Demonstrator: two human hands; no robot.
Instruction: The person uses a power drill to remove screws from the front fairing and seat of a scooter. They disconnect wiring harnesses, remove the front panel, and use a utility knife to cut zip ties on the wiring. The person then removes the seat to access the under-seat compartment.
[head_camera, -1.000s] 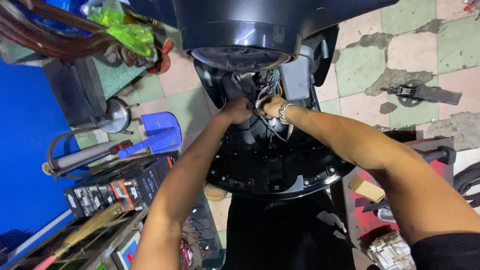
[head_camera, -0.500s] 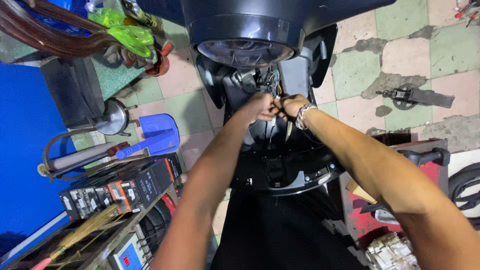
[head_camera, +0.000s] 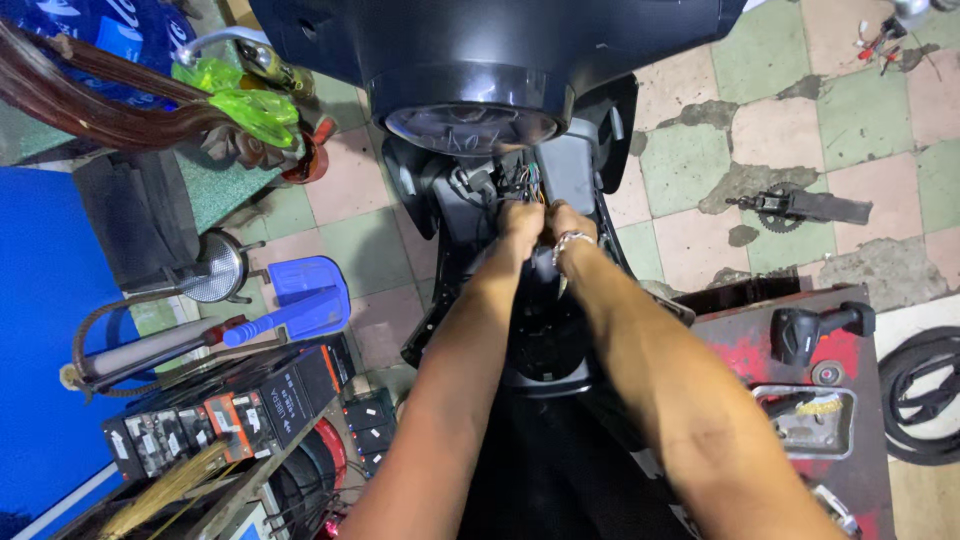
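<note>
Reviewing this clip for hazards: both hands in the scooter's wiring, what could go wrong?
1. Both hands, left hand and right hand, crowd the coloured wire bundle; a tug might strain a wire.
2. The metal bracelet sits close to the wiring and could snag.
3. The headlight housing overhangs, partly blocking the view.

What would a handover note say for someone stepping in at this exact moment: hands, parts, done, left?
Left hand and right hand: side by side, both pinching the wire bundle behind the scooter headlight.
Front panel is off; the dark inner frame lies exposed.
Wires hang loose; whether any connector is joined cannot be seen.
Sprocket part lies on the tiled floor on the right.
Left to do: likely the wiring, then the cover.
</note>
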